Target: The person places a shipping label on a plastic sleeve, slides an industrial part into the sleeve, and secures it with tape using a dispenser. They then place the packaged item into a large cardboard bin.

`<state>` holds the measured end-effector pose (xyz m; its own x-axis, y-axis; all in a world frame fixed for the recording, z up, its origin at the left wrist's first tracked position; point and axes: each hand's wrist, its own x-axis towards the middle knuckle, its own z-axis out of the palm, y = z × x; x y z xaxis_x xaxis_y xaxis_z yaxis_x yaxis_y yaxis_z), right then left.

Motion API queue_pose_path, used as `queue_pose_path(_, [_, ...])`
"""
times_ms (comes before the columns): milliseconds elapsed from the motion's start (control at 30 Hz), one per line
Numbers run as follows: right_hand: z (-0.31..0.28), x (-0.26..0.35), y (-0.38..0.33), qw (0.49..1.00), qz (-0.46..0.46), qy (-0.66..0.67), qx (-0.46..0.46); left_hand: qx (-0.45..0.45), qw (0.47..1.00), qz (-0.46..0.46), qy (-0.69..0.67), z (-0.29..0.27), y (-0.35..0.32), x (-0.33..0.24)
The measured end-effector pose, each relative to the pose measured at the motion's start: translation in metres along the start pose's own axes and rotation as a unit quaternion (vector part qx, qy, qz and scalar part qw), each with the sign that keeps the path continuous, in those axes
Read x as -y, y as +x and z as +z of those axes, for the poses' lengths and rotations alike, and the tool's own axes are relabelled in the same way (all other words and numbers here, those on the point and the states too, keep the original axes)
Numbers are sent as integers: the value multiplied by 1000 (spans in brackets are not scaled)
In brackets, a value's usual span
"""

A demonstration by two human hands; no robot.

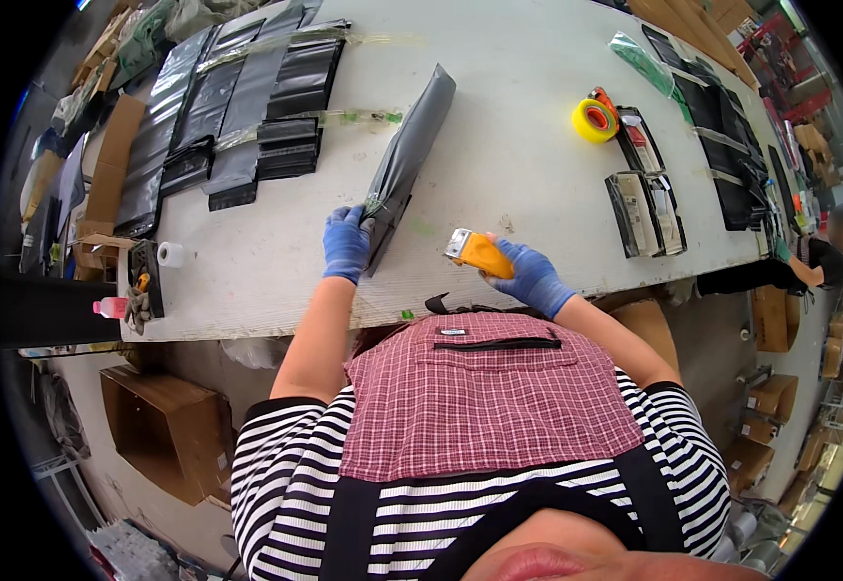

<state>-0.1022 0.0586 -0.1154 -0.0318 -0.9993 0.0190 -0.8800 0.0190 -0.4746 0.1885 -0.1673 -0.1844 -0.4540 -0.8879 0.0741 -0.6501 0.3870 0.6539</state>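
My left hand (347, 244), in a blue glove, is closed on the lower end of a long, narrow grey plastic bag (413, 136). The bag slants up and to the right across the white table. Its lower edge is partly hidden by my fingers. In my right hand (530, 278), gloved too, is a yellow hand tool (482, 254) with a flat metal head. The head points left toward the bag, apart from it. My right fingers wrap the tool's near end.
Stacks of black and grey plastic bags (307, 73) lie taped at the table's (508, 58) left. Yellow tape (594, 121) and open boxes (646, 213) stand at right, near more black bags (721, 145). Another person (823, 257) is at the right edge. A cardboard box (165, 431) sits below left.
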Motion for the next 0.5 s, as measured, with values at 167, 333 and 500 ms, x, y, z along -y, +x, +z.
queue_pose_path(167, [-6, -3, 0, 996, 57, -58, 47, 7, 942, 67, 329, -1, -30, -54])
queue_pose_path(333, [-9, 12, 23, 1000, 0, -17, 11, 138, 978, -41, -151, -7, 0, 31])
queue_pose_path(500, [-20, 55, 78, 1000, -8, -11, 11, 46, 988, -102, 103, -46, 17, 4])
